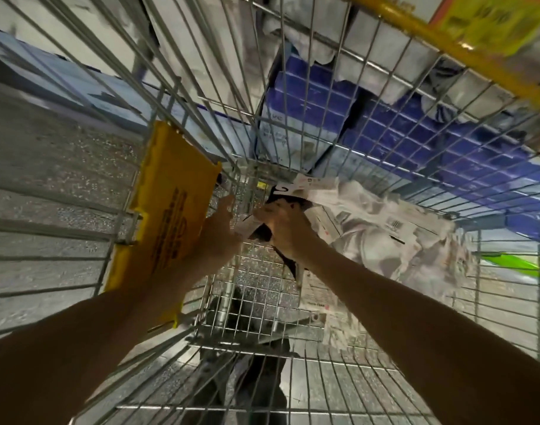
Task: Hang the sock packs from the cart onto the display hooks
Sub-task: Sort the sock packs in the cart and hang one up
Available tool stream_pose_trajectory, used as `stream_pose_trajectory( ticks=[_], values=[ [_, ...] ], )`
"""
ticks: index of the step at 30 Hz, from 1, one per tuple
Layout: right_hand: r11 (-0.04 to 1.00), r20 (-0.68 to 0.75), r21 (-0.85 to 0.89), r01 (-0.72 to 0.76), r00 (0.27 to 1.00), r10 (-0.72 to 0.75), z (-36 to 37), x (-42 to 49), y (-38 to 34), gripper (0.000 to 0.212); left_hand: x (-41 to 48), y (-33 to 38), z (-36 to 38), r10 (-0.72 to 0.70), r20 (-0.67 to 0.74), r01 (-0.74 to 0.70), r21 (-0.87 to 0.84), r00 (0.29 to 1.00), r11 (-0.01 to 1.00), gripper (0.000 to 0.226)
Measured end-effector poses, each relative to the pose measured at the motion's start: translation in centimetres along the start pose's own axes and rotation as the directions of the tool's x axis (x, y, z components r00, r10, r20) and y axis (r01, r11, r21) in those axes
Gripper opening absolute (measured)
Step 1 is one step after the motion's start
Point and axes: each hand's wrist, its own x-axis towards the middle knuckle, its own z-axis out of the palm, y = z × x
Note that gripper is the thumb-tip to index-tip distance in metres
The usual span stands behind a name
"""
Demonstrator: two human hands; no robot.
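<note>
**A:** What is seen, starting from the left?

**B:** A yellow flap [170,204] is folded against the wire wall of the cart [182,72]. Just beside it the left hand [221,228] is held low in the basket, its fingers [228,202] stretched out straight and nothing gripped. Whether the pack next to it is touched cannot be told.

**A:** And the pack itself?

**B:** A dark sock pack [285,194] with a white label is gripped by the right hand [285,228], whose fingers are curled round it near the cart floor. Further right, more packs [385,228] are heaped against the wire side. Blue boxes [400,130] are seen through the mesh beyond.

**A:** Which step is judged to be in hand?

**B:** The picking-up step: one pack is being taken out of the cart, and nothing is yet hung. The display hooks are not in view.

**A:** What is called for next?

**B:** The pack must be lifted clear of the wire walls. Its hanger should be turned upward, perhaps steadied by the free hand. Then it can be carried to a hook and threaded on.
</note>
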Motion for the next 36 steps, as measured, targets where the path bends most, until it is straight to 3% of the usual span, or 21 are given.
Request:
stream_pose_trajectory(
  ticks=[3, 6, 7, 9, 12, 15, 17, 19, 21, 22, 23, 24, 25, 26, 28, 31, 36],
  values=[
    [0.953, -0.031, 0.303, -0.022, 0.999, 0.032, -2.8, -2.6, 0.5, 0.038, -0.1, 2.7, -1.3, -0.171, -0.052, 0.133, -0.426, 0.984, 0.895, 0.041],
    [0.834, 0.014, 0.534, -0.142, 0.987, 0.159, -4.9, -4.9, -0.3, 0.035, -0.8, 6.3, -2.6, -0.342, 0.098, 0.338, -0.546, 0.934, 0.767, 0.013],
    [0.761, 0.057, 0.617, -0.2, 0.976, 0.21, -5.3, -5.6, -0.6, 0.037, -1.3, 7.5, -3.1, -0.331, 0.185, 0.377, -0.553, 0.925, 0.743, 0.023],
    [0.479, 0.127, 0.832, -0.282, 0.935, 0.33, -6.0, -6.9, -1.1, 0.026, -2.0, 9.2, -3.6, -0.221, 0.343, 0.387, -0.556, 0.913, 0.735, 0.046],
    [0.032, 0.327, 0.923, -0.384, 0.826, 0.459, -7.5, -8.7, -1.8, 0.031, -3.3, 10.3, -3.3, -0.153, 0.46, 0.409, -0.53, 0.874, 0.743, 0.05],
    [-0.225, 0.47, 0.882, -0.413, 0.796, 0.381, -8.1, -10.3, -2.6, 0.053, -4.8, 10.1, -2.3, -0.128, 0.564, 0.423, -0.431, 0.816, 0.797, 0.049],
    [-0.343, 0.509, 0.844, -0.412, 0.817, 0.271, -7.9, -11.1, -3.4, 0.065, -6.2, 9.3, -1.8, -0.134, 0.649, 0.501, -0.423, 0.749, 0.755, 0.034],
    [-0.304, 0.56, 0.817, -0.489, 0.799, 0.219, -7.0, -11.5, -3.9, 0.078, -7.3, 8.0, -1.7, -0.172, 0.662, 0.569, -0.448, 0.729, 0.689, 0.027],
    [-0.245, 0.633, 0.773, -0.585, 0.732, 0.252, -5.5, -11.7, -4.1, 0.08, -7.7, 6.3, -1.4, -0.243, 0.578, 0.569, -0.488, 0.779, 0.662, 0.026],
    [-0.155, 0.635, 0.767, -0.622, 0.703, 0.321, -4.9, -11.8, -4.0, 0.074, -7.7, 5.4, -1.3, -0.297, 0.498, 0.549, -0.5, 0.815, 0.67, 0.024],
    [0.019, 0.589, 0.764, -0.645, 0.709, 0.387, -4.2, -12.1, -3.8, 0.066, -7.7, 4.6, -1.2, -0.347, 0.403, 0.519, -0.491, 0.847, 0.7, 0.02],
    [0.265, 0.514, 0.718, -0.643, 0.748, 0.421, -3.2, -12.3, -3.3, 0.056, -7.7, 4.0, -1.3, -0.385, 0.309, 0.491, -0.459, 0.87, 0.74, 0.021],
    [0.508, 0.442, 0.61, -0.608, 0.793, 0.419, -2.2, -12.6, -2.7, 0.044, -7.5, 3.3, -1.3, -0.397, 0.229, 0.458, -0.418, 0.889, 0.784, 0.026],
    [0.68, 0.391, 0.476, -0.557, 0.827, 0.404, -1.1, -12.9, -2.1, 0.046, -7.4, 3.0, -1.3, -0.386, 0.183, 0.427, -0.381, 0.904, 0.82, 0.033],
    [0.859, 0.32, 0.169, -0.484, 0.851, 0.417, 0.5, -13.3, -1.6, 0.072, -7.4, 2.6, -1.1, -0.336, 0.162, 0.372, -0.332, 0.928, 0.867, 0.038],
    [0.864, 0.194, -0.044, -0.501, 0.844, 0.499, 1.5, -12.8, -1.9, 0.081, -7.3, 1.8, -0.5, -0.292, 0.188, 0.339, -0.315, 0.938, 0.886, 0.037],
    [0.793, 0.152, 0.025, -0.608, 0.787, 0.598, 2.1, -11.5, -1.5, 0.091, -7.2, 0.6, -0.5, -0.282, 0.212, 0.337, -0.297, 0.936, 0.893, 0.037]
  ],
)
